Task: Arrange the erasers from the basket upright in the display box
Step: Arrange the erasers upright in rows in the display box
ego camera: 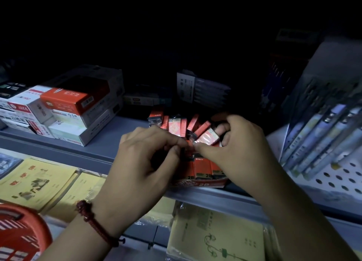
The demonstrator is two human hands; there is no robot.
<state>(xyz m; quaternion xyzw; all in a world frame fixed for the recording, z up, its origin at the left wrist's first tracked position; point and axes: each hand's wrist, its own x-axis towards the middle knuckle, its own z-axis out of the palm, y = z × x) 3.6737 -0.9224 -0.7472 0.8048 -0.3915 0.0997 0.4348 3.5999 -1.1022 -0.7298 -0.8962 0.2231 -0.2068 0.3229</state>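
Observation:
A red display box [201,183] marked 2B sits at the shelf's front edge, filled with several red-sleeved erasers [202,169]; the front ones stand upright, those at the back [177,125] lean at angles. My left hand [145,163] pinches a small red eraser [189,144] at its fingertips above the box. My right hand [241,143] curls over the box and grips a tilted eraser [206,137], its thumb touching the one in my left hand. The red basket [21,229] shows at the bottom left corner.
Stacked white and red boxes [64,108] stand on the grey shelf [105,143] at the left. Packaged pens [321,137] lean on a perforated rack at the right. Yellow notebooks [37,182] and wrapped booklets [215,235] lie on the lower shelf. The back is dark.

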